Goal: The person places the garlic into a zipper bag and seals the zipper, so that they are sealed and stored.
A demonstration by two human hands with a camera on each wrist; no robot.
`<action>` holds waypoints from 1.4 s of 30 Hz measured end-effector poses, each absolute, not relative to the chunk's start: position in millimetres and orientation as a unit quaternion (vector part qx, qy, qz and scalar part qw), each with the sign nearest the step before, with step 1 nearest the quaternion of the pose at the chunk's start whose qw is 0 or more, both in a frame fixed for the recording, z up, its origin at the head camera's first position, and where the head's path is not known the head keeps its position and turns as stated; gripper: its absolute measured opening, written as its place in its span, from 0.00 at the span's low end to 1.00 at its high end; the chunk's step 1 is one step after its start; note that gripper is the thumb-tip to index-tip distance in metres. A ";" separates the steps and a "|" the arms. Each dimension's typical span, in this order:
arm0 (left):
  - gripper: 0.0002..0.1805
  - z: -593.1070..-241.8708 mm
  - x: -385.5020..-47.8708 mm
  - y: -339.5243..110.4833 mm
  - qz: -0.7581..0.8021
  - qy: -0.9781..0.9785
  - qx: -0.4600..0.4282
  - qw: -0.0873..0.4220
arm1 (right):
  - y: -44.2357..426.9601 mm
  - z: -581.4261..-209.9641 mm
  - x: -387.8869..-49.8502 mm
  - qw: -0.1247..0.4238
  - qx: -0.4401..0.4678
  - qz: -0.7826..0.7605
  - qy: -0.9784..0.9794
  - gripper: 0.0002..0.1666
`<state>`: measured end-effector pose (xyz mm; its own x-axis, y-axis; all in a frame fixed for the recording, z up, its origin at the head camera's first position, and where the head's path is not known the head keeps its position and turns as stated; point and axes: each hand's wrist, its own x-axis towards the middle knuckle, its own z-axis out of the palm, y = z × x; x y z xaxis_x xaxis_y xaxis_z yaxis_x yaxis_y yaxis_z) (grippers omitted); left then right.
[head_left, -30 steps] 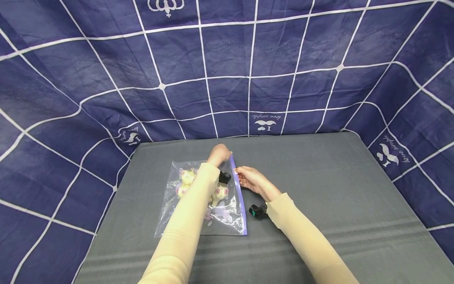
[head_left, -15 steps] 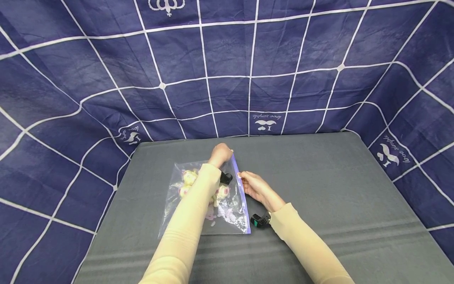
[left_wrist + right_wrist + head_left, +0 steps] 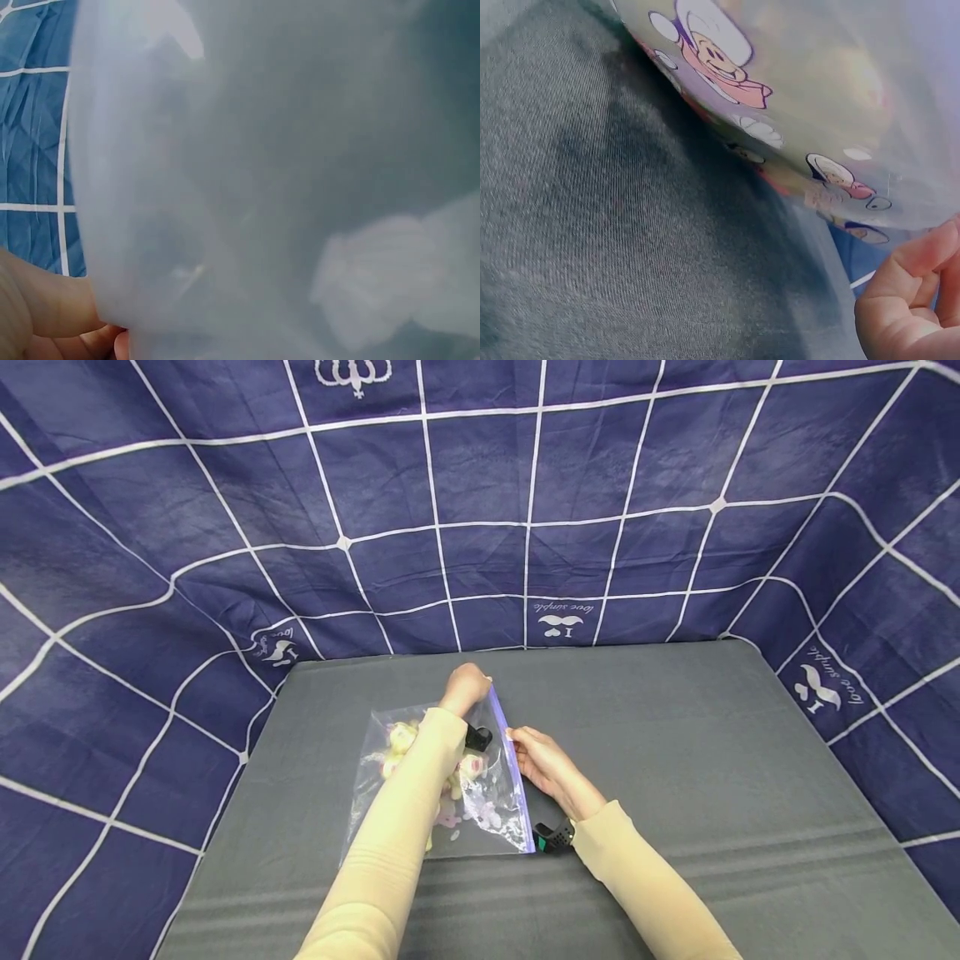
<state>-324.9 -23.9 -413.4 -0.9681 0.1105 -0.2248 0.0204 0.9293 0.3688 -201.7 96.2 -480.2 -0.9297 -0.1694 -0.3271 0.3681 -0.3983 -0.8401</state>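
Note:
A clear zip bag (image 3: pixel 480 839) with a purple zip strip (image 3: pixel 520 785) lies on the grey table, its strip to the right. Several small yellow-and-white rounded items (image 3: pixel 401 737) show inside it; their kind is unclear, and the left sleeve covers part of them. At the far end of the strip my left hand (image 3: pixel 467 687) pinches the bag's corner. My right hand (image 3: pixel 546 764) pinches the strip lower down between thumb and fingers. The right wrist view shows cartoon figures (image 3: pixel 720 56) printed on the bag, and the left wrist view is mostly filled by its cloudy plastic (image 3: pixel 247 150).
The grey table (image 3: pixel 712 760) stretches out to the right of the bag. A dark blue cloth with white lines (image 3: pixel 487 468) hangs behind and at both sides. Each wrist wears a black strap (image 3: pixel 553 837).
The bag has shifted slightly to the right. My right hand has moved down and a little right along the strip, while my left hand stays at the far corner.

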 end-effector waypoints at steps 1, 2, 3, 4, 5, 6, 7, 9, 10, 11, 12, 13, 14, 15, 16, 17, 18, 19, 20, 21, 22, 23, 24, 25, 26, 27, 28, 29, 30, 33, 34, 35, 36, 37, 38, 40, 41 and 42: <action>0.18 -414.3 -325.6 -24.2 0.186 0.974 0.033 0.124 | 96.2 -480.2 -200.3 0.158 0.095 -0.832 0.523 0.09; 0.19 -416.7 -327.9 -24.7 0.189 0.973 0.033 0.127 | 96.1 -480.1 -198.8 0.155 0.097 -0.834 0.521 0.10; 0.19 -421.3 -331.8 -25.3 0.191 0.973 0.034 0.126 | 96.2 -480.2 -197.2 0.152 0.098 -0.835 0.520 0.10; 0.19 -423.5 -332.4 -26.6 0.190 0.974 0.037 0.118 | 96.3 -480.2 -195.3 0.152 0.097 -0.834 0.521 0.10; 0.20 -424.7 -332.5 -28.0 0.189 0.975 0.038 0.109 | 96.2 -480.5 -193.3 0.153 0.096 -0.834 0.521 0.11; 0.19 -438.4 -343.2 -29.6 0.185 0.977 0.039 0.096 | 96.2 -480.7 -191.0 0.155 0.095 -0.834 0.521 0.11; 0.18 -453.0 -355.0 -31.2 0.180 0.979 0.039 0.082 | 96.3 -480.8 -188.6 0.159 0.094 -0.835 0.519 0.11; 0.18 -479.0 -376.8 -35.3 0.173 0.982 0.037 0.062 | 96.8 -481.4 -183.3 0.171 0.084 -0.834 0.517 0.12; 0.19 -489.6 -386.1 -37.8 0.175 0.982 0.036 0.060 | 97.3 -481.8 -180.5 0.177 0.077 -0.835 0.516 0.12; 0.19 -500.2 -396.2 -38.9 0.176 0.982 0.034 0.063 | 97.9 -481.9 -177.7 0.182 0.073 -0.836 0.513 0.13; 0.19 -510.1 -405.8 -39.8 0.178 0.981 0.034 0.065 | 98.6 -482.0 -174.8 0.186 0.067 -0.837 0.510 0.13; 0.20 -508.6 -405.7 -40.8 0.181 0.980 0.033 0.072 | 99.2 -482.0 -172.1 0.191 0.064 -0.838 0.507 0.13; 0.21 -508.6 -405.7 -41.4 0.181 0.981 0.032 0.067 | 99.9 -482.0 -169.3 0.195 0.059 -0.838 0.506 0.13; 0.22 -502.0 -400.9 -41.2 0.182 0.980 0.031 0.076 | 100.9 -482.1 -166.5 0.199 0.055 -0.838 0.506 0.13; 0.22 -502.6 -400.4 -40.8 0.182 0.981 0.031 0.062 | 101.7 -482.0 -163.6 0.202 0.053 -0.837 0.505 0.13; 0.22 -494.4 -393.7 -39.4 0.179 0.981 0.029 0.063 | 102.5 -482.0 -160.8 0.204 0.052 -0.836 0.506 0.13; 0.22 -486.1 -387.4 -38.5 0.183 0.980 0.027 0.070 | 103.5 -482.1 -158.0 0.207 0.049 -0.835 0.507 0.13; 0.21 -478.5 -381.2 -37.3 0.184 0.980 0.025 0.072 | 104.6 -482.1 -155.0 0.210 0.048 -0.833 0.509 0.14; 0.22 -469.7 -374.8 -36.3 0.189 0.978 0.023 0.082 | 105.6 -482.3 -152.0 0.212 0.046 -0.831 0.511 0.14; 0.22 -457.3 -366.3 -35.1 0.195 0.975 0.021 0.102 | 106.8 -482.6 -149.0 0.214 0.046 -0.829 0.514 0.15; 0.21 -449.5 -360.4 -33.9 0.196 0.975 0.021 0.105 | 108.0 -483.0 -146.0 0.215 0.045 -0.827 0.517 0.15; 0.22 -447.7 -357.8 -33.6 0.197 0.975 0.027 0.102 | 109.5 -483.6 -142.9 0.217 0.043 -0.825 0.521 0.15; 0.21 -442.1 -353.8 -32.7 0.196 0.975 0.029 0.102 | 111.1 -483.9 -139.7 0.219 0.040 -0.821 0.525 0.15; 0.21 -437.9 -350.8 -31.8 0.196 0.975 0.028 0.102 | 112.5 -484.4 -136.3 0.220 0.037 -0.817 0.532 0.14; 0.21 -434.7 -348.7 -30.8 0.195 0.975 0.027 0.106 | 114.0 -484.8 -132.8 0.222 0.034 -0.811 0.540 0.13; 0.21 -431.2 -344.8 -30.0 0.195 0.975 0.026 0.101 | 115.1 -485.5 -128.9 0.223 0.034 -0.804 0.550 0.13; 0.21 -428.5 -342.1 -28.9 0.194 0.976 0.026 0.099 | 116.6 -486.4 -124.9 0.223 0.033 -0.797 0.560 0.12; 0.21 -426.6 -339.8 -28.0 0.196 0.976 0.025 0.096 | 118.0 -487.4 -120.7 0.224 0.033 -0.790 0.570 0.11; 0.20 -413.9 -331.4 -26.4 0.199 0.973 0.017 0.117 | 119.4 -488.3 -116.2 0.224 0.033 -0.782 0.581 0.11; 0.19 -409.8 -323.0 -24.4 0.201 0.973 0.021 0.110 | 122.8 -491.6 -102.8 0.222 0.038 -0.754 0.617 0.10; 0.19 -409.8 -321.8 -24.0 0.198 0.974 0.024 0.108 | 124.1 -492.2 -99.0 0.221 0.038 -0.744 0.629 0.11; 0.20 -409.8 -320.4 -23.6 0.197 0.974 0.025 0.107 | 125.0 -492.3 -95.4 0.220 0.040 -0.734 0.642 0.11; 0.20 -410.3 -319.4 -23.2 0.197 0.974 0.026 0.106 | 125.9 -492.2 -92.5 0.217 0.042 -0.722 0.655 0.11; 0.20 -411.0 -319.1 -22.8 0.194 0.975 0.027 0.109 | 126.5 -491.9 -90.1 0.212 0.043 -0.710 0.670 0.11; 0.20 -412.4 -320.2 -22.5 0.196 0.974 0.026 0.113 | 127.0 -491.3 -88.2 0.206 0.043 -0.699 0.684 0.11; 0.19 -422.0 -328.1 -22.6 0.197 0.973 0.027 0.119 | 127.8 -489.8 -85.9 0.194 0.042 -0.678 0.708 0.11; 0.19 -425.3 -329.4 -23.6 0.200 0.973 0.027 0.116 | 128.2 -489.1 -85.4 0.189 0.038 -0.669 0.718 0.10; 0.18 -439.9 -338.8 -24.1 0.201 0.974 0.029 0.103 | 128.6 -488.4 -85.1 0.185 0.033 -0.662 0.726 0.10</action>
